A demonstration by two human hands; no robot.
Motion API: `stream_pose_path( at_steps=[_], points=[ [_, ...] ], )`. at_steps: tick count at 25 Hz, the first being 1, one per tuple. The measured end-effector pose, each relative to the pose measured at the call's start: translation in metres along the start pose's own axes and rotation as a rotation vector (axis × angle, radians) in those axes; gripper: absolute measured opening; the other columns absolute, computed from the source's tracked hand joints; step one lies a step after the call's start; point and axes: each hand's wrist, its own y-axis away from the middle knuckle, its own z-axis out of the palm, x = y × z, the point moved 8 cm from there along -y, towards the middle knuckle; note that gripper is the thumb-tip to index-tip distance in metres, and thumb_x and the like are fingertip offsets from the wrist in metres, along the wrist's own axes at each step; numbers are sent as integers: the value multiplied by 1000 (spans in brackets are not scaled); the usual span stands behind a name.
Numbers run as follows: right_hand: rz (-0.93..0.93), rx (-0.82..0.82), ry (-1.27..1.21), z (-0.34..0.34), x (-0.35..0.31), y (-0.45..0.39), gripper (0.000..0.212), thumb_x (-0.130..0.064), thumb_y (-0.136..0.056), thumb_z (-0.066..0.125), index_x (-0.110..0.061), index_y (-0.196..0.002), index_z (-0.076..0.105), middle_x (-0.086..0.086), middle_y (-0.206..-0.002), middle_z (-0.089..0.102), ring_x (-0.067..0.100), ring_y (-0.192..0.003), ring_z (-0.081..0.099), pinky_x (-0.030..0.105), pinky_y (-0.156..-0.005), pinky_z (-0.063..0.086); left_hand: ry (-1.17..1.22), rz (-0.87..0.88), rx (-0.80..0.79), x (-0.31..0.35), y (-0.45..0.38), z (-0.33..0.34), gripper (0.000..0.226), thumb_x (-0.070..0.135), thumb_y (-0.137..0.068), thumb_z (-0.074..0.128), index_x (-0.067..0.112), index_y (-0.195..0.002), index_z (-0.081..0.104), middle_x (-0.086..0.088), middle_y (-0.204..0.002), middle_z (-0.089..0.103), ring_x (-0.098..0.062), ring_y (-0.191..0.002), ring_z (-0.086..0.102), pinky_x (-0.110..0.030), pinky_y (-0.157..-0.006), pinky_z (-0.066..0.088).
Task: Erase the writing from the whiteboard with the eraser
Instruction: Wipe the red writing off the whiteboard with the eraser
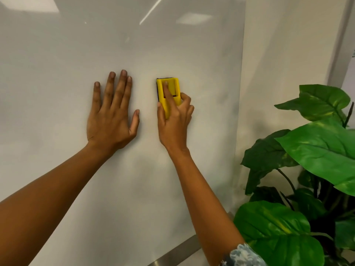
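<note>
A white whiteboard point(96, 45) fills most of the view; no clear writing shows on it, only faint grey smudges at the right. My right hand point(173, 121) grips a yellow eraser point(173, 87) with a dark felt underside, pressed flat against the board near its middle, index finger laid along the eraser's back. My left hand point(110, 114) lies flat on the board with fingers spread, just left of the eraser and apart from it.
A large green leafy plant point(307, 160) stands at the right, close to my right forearm. The board's metal bottom rail point(172, 252) runs along the lower edge. A cream wall point(278, 54) lies beyond the board's right edge.
</note>
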Motion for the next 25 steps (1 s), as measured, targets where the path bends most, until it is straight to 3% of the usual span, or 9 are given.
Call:
stream_pose_path(
  at_steps=[2,8,13,17,21,25],
  points=[
    [38,24,39,-10,24,0,46,-37,-97,51,-36,-143,44,10,-134,43,28,-113,45,39,-93,41,1,-3,-2,2,1,-1,79,48,-103,26,10,-167,1,-8,-175,1,-27,-162,-1,-45,-130,-9],
    [581,223,17,-44,168,50,48,-32,-97,55,-25,-144,45,17,-126,47,35,-114,49,47,-98,43,-19,3,45,-2,-9,-4,79,47,-103,28,10,-167,2,-8,-175,1,-27,-162,0,-47,-131,-5],
    [805,238,12,-42,203,85,48,-33,-98,53,-22,-144,45,16,-113,46,36,-102,53,46,-94,46,-1,-12,10,-3,-10,-1,79,47,-103,28,9,-167,2,-9,-175,1,-27,-162,0,-48,-131,-5],
    [711,278,13,-52,184,48,47,-30,-96,55,-20,-141,48,15,-108,45,36,-94,54,41,-88,46,13,-7,-10,7,4,-3,80,46,-102,31,7,-167,5,-10,-175,4,-28,-162,2,-49,-131,-1],
    [766,359,-23,-69,175,-46,48,-33,-95,52,-27,-142,47,17,-122,45,38,-108,54,42,-96,45,5,2,3,11,2,-5,81,46,-101,34,6,-166,7,-12,-175,5,-29,-162,5,-49,-131,0],
    [556,369,-67,-52,80,-119,51,-35,-93,57,-23,-142,47,17,-125,46,35,-113,54,43,-98,45,-7,11,21,0,-10,-6,81,46,-102,34,6,-166,7,-12,-175,4,-29,-162,5,-49,-131,0]
  ],
)
